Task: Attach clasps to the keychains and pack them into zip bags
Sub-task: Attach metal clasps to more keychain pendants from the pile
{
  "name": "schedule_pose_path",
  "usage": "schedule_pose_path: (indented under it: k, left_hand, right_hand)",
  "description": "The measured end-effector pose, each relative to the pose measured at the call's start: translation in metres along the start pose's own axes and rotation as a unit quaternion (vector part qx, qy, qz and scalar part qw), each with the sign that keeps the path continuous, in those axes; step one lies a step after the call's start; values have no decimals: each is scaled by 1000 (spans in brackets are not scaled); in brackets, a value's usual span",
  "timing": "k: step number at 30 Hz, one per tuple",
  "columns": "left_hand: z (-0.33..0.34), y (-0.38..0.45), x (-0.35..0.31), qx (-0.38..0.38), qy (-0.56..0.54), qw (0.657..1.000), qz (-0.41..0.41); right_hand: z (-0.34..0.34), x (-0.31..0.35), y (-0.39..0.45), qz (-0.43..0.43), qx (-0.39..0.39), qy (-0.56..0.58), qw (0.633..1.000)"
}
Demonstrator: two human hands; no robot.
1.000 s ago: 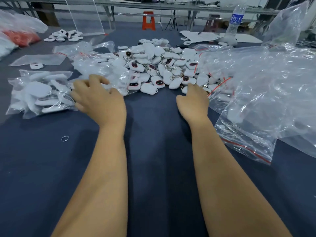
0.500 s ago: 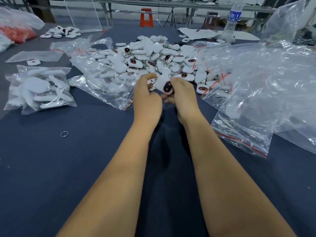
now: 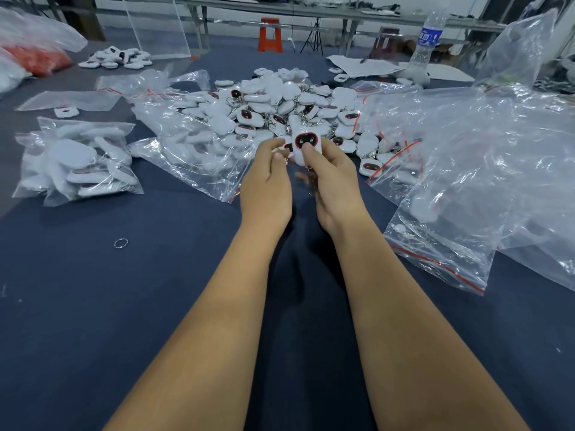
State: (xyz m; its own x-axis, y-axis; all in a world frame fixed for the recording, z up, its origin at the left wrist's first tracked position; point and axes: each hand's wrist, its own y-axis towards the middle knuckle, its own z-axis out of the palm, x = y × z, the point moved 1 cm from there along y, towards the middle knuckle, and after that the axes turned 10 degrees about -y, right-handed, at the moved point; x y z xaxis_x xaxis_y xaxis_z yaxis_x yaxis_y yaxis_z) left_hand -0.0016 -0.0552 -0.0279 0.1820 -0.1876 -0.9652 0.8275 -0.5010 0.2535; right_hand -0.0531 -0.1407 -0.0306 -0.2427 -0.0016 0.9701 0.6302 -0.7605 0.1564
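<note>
The right hand [image 3: 334, 178] pinched a white keychain [image 3: 306, 146], its dark red-rimmed face upward, thumb on the front. The left hand [image 3: 266, 185] curled beside it, fingertips touching a second piece; what it held could not be told. Beyond both hands lay the keychain pile [image 3: 280, 107]. Left of them, a filled zip bag [image 3: 77, 160]; right, empty zip bags [image 3: 482, 169]. A water bottle [image 3: 427, 42] stood far right, its blue label unreadable.
</note>
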Motion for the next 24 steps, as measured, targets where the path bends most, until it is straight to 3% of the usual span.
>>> schedule_pose_path:
  k: [4, 12, 16, 24]
  left_hand:
    - [4, 5, 1, 21, -165, 984, -70]
    - [-1, 10, 3, 33, -270, 953, -137]
    - [-1, 10, 3, 28, -295, 943, -153]
    - [-1, 12, 4, 31, -282, 943, -174]
  right_hand:
    - [1, -5, 2, 8, 37, -51, 998]
    - [8, -11, -4, 11, 28, -123, 992]
    - [7, -12, -8, -15, -10, -183, 983]
    - [9, -7, -8, 16, 44, -190, 981]
